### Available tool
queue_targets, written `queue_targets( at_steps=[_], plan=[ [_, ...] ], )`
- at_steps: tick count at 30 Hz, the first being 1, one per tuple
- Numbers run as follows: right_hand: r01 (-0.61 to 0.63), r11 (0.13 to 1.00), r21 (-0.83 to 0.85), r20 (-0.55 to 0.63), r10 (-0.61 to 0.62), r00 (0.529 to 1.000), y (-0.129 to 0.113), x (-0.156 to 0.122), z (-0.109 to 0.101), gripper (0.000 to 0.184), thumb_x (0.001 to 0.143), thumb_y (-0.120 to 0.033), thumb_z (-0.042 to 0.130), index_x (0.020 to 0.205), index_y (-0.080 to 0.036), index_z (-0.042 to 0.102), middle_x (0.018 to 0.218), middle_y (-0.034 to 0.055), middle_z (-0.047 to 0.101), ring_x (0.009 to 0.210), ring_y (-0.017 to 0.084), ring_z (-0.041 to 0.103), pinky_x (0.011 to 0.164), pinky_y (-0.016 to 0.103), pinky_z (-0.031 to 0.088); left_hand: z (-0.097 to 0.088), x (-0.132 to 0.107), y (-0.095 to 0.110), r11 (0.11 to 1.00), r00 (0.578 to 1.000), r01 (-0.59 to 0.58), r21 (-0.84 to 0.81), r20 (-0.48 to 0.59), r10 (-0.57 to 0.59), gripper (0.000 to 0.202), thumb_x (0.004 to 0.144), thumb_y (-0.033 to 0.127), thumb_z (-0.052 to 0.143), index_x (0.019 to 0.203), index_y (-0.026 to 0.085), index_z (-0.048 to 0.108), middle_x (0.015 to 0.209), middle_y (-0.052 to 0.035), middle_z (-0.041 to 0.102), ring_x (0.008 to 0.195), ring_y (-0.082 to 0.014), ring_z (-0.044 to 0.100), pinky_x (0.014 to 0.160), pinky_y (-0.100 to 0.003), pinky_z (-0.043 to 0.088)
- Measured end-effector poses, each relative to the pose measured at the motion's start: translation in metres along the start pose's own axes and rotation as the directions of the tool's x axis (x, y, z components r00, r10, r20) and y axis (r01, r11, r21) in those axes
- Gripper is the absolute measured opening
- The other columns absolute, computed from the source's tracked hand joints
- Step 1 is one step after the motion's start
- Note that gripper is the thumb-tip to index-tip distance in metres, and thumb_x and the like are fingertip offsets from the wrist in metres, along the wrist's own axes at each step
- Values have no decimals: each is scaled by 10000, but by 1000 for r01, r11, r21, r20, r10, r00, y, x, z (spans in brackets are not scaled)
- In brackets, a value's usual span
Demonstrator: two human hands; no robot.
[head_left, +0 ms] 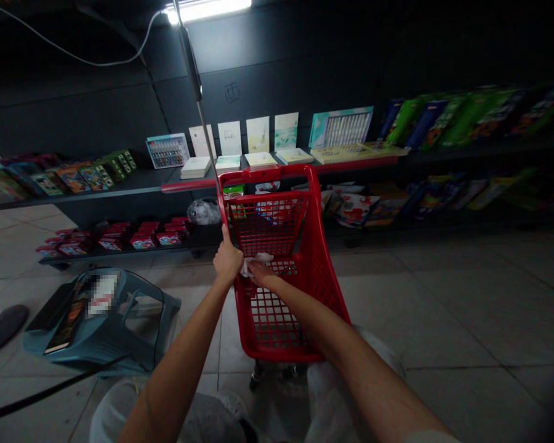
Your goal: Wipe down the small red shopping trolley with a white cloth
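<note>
Holding left hand (pixel 228 259): grip closed round the red cart's (pixel 322 246) left rim.
Right hand (pixel 261 274): inside the cart, on a white cloth (pixel 260 258); how tightly its grip is closed, I cannot tell.
Cloth: bunched near the cart's left inner side, partly under the right hand.
Cart: upright on the floor (pixel 425 289).
Stool (pixel 105 337): blue-grey, left of the cart.
Shelves (pixel 150 180): beyond the cart, carrying pale books (pixel 257 136).
</note>
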State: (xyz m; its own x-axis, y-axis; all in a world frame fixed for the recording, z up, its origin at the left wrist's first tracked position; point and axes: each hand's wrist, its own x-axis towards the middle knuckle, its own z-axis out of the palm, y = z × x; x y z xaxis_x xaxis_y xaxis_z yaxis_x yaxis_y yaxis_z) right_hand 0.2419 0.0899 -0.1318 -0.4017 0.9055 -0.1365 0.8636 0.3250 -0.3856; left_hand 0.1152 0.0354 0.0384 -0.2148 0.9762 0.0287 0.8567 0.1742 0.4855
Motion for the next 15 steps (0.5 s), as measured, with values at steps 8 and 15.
queue_targets(
  at_steps=[8, 15],
  plan=[
    [-54, 994, -90, 31, 57, 998, -6, -4, -4, 486, 940, -245, 549, 1426, -242, 573, 1423, 120, 592, 1320, 296, 535, 1081, 394, 395, 3, 2, -2, 1000, 1000, -7, 13, -18, 8, 855, 937, 244, 458, 1633, 298, -36, 1208, -149, 705, 1056, -296, 706, 915, -422, 510],
    [-87, 992, -94, 107, 97, 990, -17, -6, -14, 500, 924, -261, 627, 1415, -192, 571, 1496, 160, 502, 1332, 289, 519, 1101, 421, 408, -1, -1, 1, 1000, 1000, -2, 9, 2, 2, 815, 939, 241, 434, 1635, 314, 16, 1254, -155, 687, 1082, -314, 697, 901, -440, 516]
  ],
)
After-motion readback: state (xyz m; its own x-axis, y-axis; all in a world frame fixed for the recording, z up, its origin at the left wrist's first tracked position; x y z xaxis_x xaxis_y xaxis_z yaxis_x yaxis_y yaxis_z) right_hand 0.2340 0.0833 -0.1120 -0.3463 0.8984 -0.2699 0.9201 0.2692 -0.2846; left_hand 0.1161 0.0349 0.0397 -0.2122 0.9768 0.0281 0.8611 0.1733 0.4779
